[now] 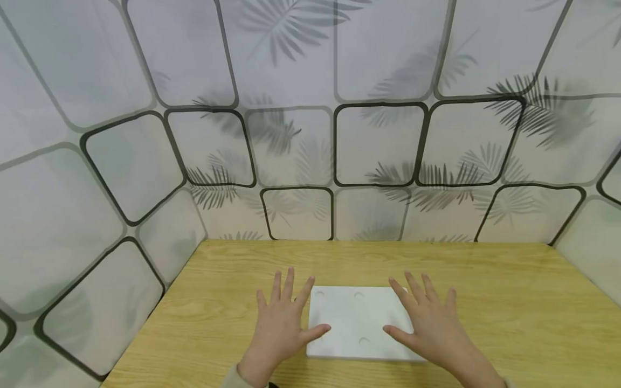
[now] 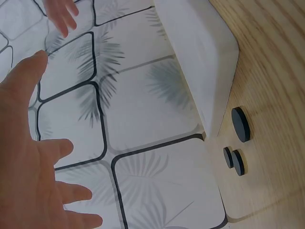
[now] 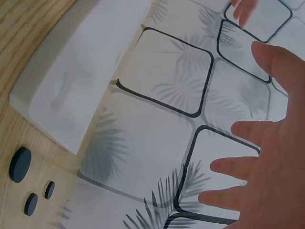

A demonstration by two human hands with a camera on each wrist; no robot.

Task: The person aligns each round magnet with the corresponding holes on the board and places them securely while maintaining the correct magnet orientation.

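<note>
A white rectangular board (image 1: 359, 323) with several shallow round recesses lies flat on the table. My left hand (image 1: 281, 326) is raised over its left side, fingers straight and spread, holding nothing. Over the right side my right hand (image 1: 434, 328) hovers the same way, also holding nothing. In the left wrist view a larger black disc (image 2: 241, 124) and two small black discs (image 2: 238, 162) are on the table beside the board. The right wrist view shows another larger black disc (image 3: 20, 165) and two small ones (image 3: 31, 204) by the board's other end. The head view hides these discs behind my hands.
The wooden table (image 1: 233, 269) reaches back to a pale patterned wall covering (image 1: 291, 145) with dark rounded outlines and leaf prints. More of this covering (image 1: 97, 312) borders the table's left side, and the right side too.
</note>
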